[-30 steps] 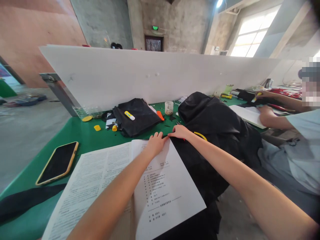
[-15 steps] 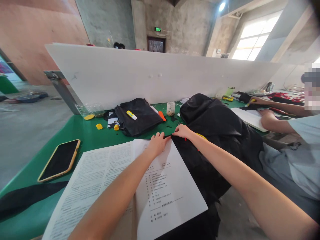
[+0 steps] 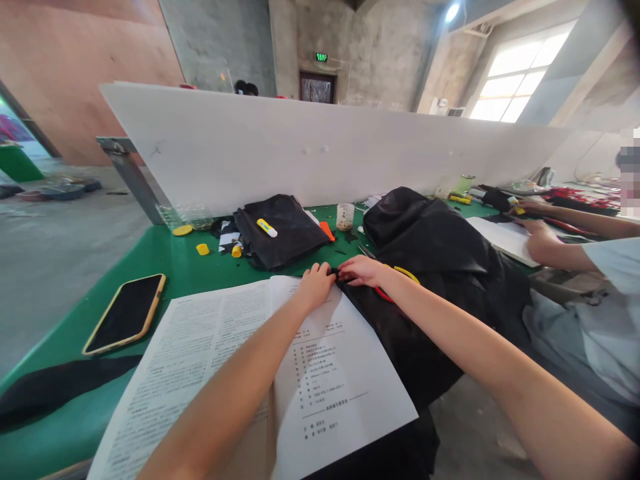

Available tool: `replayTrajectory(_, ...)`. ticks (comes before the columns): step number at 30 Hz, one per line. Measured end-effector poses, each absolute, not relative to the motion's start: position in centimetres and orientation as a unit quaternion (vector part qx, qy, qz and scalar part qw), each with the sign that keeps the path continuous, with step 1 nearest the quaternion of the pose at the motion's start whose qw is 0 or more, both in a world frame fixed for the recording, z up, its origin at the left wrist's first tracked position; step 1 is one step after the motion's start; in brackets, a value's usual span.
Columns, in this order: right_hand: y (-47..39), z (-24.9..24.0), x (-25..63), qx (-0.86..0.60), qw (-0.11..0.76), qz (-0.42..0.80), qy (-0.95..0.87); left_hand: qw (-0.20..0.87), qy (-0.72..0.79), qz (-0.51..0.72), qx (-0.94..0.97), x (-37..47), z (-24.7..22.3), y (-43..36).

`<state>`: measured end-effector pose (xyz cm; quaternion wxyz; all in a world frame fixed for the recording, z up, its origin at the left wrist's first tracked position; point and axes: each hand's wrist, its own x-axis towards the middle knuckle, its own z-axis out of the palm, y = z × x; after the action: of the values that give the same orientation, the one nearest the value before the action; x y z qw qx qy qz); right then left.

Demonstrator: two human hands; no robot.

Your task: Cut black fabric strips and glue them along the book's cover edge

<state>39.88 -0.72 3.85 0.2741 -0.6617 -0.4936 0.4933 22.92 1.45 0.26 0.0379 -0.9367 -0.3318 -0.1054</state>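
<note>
An open book lies in front of me, its right page partly covered by my left forearm. At the page's top right corner my left hand rests with curled fingers, pinching the edge of the black cloth. My right hand is just beside it, fingers closed on the same cloth edge. The cloth runs under the book's right side and hangs over the table edge. Scissors with a red and yellow handle lie on the cloth, partly hidden by my right forearm.
A phone and a black strip lie left on the green table. Behind are folded black cloth, a glue stick, a plastic cup and a white partition. A co-worker's hands work at right.
My right hand has shifted slightly left, closer to my left hand at the cloth edge. More of the scissors shows. The view has tilted slightly, and the co-worker's hands have moved.
</note>
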Motion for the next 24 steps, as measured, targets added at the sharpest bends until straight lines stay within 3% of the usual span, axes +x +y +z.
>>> replayTrajectory(11, -5.3, 5.6, 38.1, -0.632, 0.205, 0.52, -0.537, -0.065, -0.358, -0.173, -0.915, 22.7, 0.2, 3.1)
replayTrajectory(17, -7.5, 6.9, 37.4, -0.604, 0.207, 0.558, -0.53, -0.058, -0.333, -0.172, -0.925, 22.7, -0.1, 2.6)
replayTrajectory(21, -11.9, 7.8, 37.0, -0.614, 0.145, 0.516, -0.579, -0.055, -0.334, -0.176, -0.925, 22.8, -0.3, 2.5)
replayTrajectory(24, -16.2, 8.7, 36.5, -0.543, 0.115, 0.505, -0.661, -0.055, -0.327, -0.176, -0.927, 22.8, -0.3, 2.5)
